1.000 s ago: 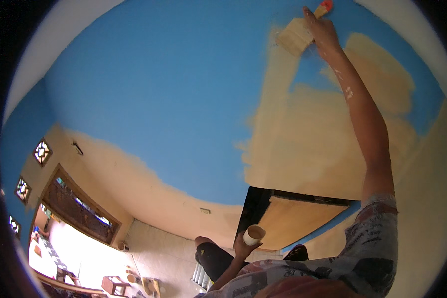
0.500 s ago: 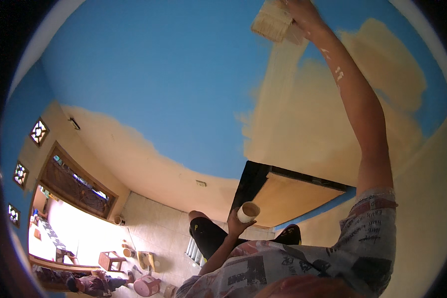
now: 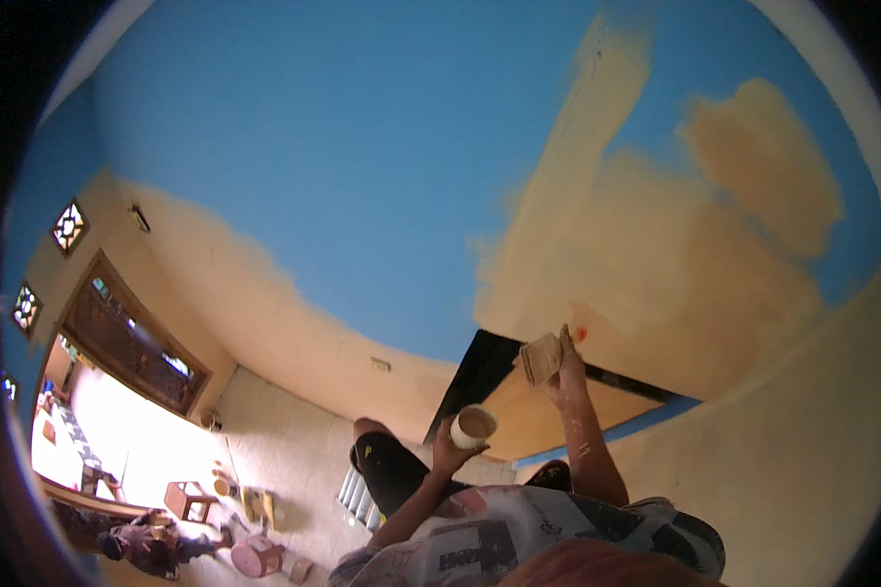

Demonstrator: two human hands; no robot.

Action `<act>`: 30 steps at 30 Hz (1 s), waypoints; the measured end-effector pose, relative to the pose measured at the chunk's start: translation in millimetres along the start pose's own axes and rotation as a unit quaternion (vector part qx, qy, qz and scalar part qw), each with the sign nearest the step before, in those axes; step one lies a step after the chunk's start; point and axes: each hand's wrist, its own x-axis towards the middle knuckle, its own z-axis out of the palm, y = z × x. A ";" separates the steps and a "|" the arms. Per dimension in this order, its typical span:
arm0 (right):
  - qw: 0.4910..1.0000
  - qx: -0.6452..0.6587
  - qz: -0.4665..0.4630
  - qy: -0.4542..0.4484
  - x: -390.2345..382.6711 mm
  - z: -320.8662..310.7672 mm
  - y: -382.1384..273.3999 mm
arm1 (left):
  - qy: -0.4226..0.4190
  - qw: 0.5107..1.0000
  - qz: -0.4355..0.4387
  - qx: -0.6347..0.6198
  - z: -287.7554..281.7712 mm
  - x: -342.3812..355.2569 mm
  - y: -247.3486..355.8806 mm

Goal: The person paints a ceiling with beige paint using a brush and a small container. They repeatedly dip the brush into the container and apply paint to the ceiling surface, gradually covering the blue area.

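Glare whitens the doorway (image 3: 117,421), the blue wall (image 3: 362,176) sits dimmer, and straight edges bow outward.

Wide beige brush (image 3: 539,360) near white cup (image 3: 473,428)

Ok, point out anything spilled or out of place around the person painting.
Pale paint flecks mark the right forearm, where paint looks out of place. The cup in the left hand shows no visible spill; nothing else clearly stands out.
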 end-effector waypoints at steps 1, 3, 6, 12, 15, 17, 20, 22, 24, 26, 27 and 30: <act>0.996 0.067 0.036 0.044 -3.4 -30.9 24.6 | 0.000 1.000 -0.005 0.005 -6.9 -0.5 19.8; 0.989 0.076 0.097 0.081 -21.8 -55.5 46.6 | -0.002 0.999 -0.015 0.046 -17.5 -0.1 20.6; 0.994 0.032 0.065 0.086 -12.2 -73.3 51.8 | 0.018 0.998 0.033 0.052 -27.9 14.2 32.5; 1.000 -0.008 -0.010 0.017 -48.6 12.0 -3.2 | 0.067 0.997 0.020 0.017 -53.5 5.8 118.8; 0.994 -0.076 -0.063 -0.049 -45.4 34.2 -9.0 | 0.094 0.994 0.046 0.020 -56.3 14.4 121.9; 0.977 -0.160 -0.096 -0.105 -50.0 40.8 -14.1 | 0.098 0.993 0.064 0.009 -57.2 20.2 126.1; 0.942 -0.262 -0.163 -0.130 -58.6 65.5 -24.2 | 0.096 0.992 0.084 -0.010 -64.9 28.3 142.2; 0.920 -0.301 -0.176 -0.181 -60.9 78.7 -30.1 | 0.100 0.990 0.095 -0.011 -66.6 32.0 159.1; 0.893 -0.329 -0.201 -0.232 -63.7 93.0 -32.0 | 0.098 0.990 0.105 -0.011 -69.3 34.3 175.0; 0.861 -0.347 -0.237 -0.287 -61.0 105.3 -28.6 | 0.096 0.989 0.112 -0.009 -71.4 35.0 185.0; 0.844 -0.367 -0.240 -0.307 -58.9 106.0 -27.5 | 0.095 0.988 0.123 -0.012 -71.6 36.0 188.6; 0.776 -0.447 -0.268 -0.356 -53.5 108.2 -25.5 | 0.093 0.985 0.144 -0.018 -71.0 37.9 194.4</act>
